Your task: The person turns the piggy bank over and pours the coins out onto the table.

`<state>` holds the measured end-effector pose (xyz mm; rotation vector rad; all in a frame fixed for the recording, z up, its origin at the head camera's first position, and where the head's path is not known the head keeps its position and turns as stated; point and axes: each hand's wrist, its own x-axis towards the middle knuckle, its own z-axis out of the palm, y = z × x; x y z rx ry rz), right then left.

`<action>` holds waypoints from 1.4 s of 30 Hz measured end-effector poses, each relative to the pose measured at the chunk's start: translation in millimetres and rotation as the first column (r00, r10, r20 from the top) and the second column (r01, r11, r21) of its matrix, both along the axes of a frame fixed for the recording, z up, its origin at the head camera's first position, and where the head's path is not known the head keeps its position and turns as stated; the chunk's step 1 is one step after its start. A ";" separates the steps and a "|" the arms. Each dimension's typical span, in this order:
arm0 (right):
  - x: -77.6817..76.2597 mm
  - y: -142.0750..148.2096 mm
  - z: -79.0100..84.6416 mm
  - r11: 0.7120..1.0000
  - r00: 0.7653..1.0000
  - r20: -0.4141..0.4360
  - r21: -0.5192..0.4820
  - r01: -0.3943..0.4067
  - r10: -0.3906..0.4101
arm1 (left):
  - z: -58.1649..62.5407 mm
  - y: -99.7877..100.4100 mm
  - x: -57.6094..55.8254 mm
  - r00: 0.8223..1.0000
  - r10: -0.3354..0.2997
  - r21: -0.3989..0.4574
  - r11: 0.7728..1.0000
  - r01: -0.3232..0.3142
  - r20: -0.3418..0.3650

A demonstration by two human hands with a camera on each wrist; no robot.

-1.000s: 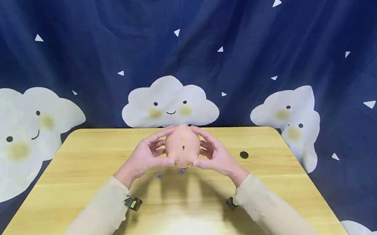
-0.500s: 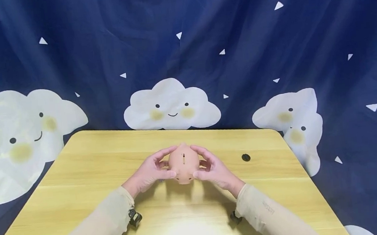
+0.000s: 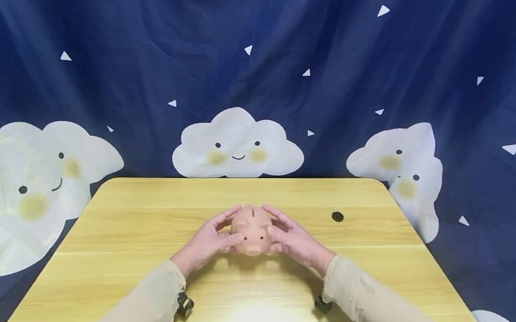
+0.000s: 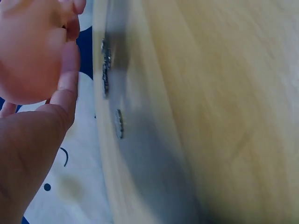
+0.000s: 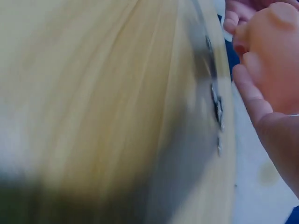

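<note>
A pink piggy bank is held between both hands, its snout and eyes facing me and its slot on top toward the far side. My left hand grips its left side, thumb beside the face. On the other side my right hand holds it the same way. In the left wrist view the bank is raised off the table, with several silvery coins lying on the wood below. The right wrist view also shows coins under the bank; the head view hides them.
A small round black plug lies on the wooden table, right of the hands. Behind the table's far edge hangs a dark blue curtain with cloud prints. Black wrist cameras sit under the sleeves.
Both hands have brought the piggy bank down and nearer, and its face has tipped up toward me. Coins seen below it a second ago are now hidden in the head view.
</note>
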<state>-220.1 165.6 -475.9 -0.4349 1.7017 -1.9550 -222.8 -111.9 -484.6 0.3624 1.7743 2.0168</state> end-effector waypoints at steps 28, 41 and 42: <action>-0.3 -4.1 17.8 0.968 0.955 -0.295 0.240 0.067 0.007 | 22.1 13.0 7.4 0.974 -0.013 -0.185 0.982 -0.029 -0.225; 0.9 -6.2 -6.0 0.962 0.973 -0.231 0.263 0.071 -0.008 | -4.5 13.0 3.0 0.982 -0.063 -0.270 0.963 0.013 -0.180; 0.2 -6.6 -8.3 0.963 0.973 -0.232 0.261 0.070 -0.008 | -6.9 12.7 2.2 0.981 -0.059 -0.270 0.963 0.007 -0.185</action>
